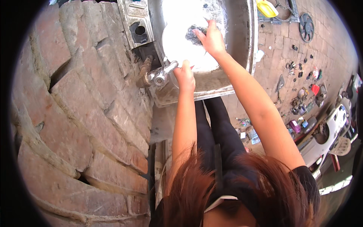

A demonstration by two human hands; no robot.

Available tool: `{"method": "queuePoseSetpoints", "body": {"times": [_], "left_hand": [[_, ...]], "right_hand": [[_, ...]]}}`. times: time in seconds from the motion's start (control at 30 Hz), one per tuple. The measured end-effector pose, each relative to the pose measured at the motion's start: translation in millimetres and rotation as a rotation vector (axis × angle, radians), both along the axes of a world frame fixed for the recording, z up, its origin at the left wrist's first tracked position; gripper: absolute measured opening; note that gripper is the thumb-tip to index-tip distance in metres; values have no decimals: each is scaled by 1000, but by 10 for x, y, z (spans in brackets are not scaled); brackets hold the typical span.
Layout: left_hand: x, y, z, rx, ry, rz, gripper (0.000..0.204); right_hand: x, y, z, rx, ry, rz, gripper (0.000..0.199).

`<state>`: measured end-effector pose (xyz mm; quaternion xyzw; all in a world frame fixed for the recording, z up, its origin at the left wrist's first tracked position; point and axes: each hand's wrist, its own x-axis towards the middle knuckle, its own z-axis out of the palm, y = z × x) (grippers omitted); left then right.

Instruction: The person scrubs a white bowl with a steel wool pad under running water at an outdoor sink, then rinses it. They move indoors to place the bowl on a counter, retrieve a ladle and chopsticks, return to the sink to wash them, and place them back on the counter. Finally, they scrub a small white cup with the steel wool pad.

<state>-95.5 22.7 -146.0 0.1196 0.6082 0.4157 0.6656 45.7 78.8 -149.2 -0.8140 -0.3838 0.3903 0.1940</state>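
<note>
A stone-grey basin (239, 81) stands before me, and a large white round thing (176, 41) lies in it, so glared by light that I cannot tell its kind. My right hand (214, 41) is over its middle, fingers closed on a dark grey scrubbing wad (195, 34) pressed against the white surface. Beside the metal tap (160, 77), my left hand (185, 77) is closed at the near-left edge of the white thing. Its fingertips are partly hidden, with only a red nail showing.
A rough brick wall (75, 113) rises close on the left. At the basin's far left is a metal panel (137, 22). On the paved floor at right lie a yellow container (267, 8), a black fan (306, 27), scattered small parts and a white car bumper (329, 132).
</note>
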Motion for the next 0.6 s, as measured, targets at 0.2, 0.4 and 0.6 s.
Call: {"method": "queuePoseSetpoints", "body": {"times": [0.2,0.4,0.6], "left_hand": [[-80,105,-140,66,73,-102,50],[-159,310,82,105,146,-457,64],[-60,51,-122,189,245,-268,62]], "right_hand": [[-276,-208,-72,15,5,-63,69],[125,-220,-180,158,-212,-64,51],[-284,-491,-142,-168,167,-158,70]]}}
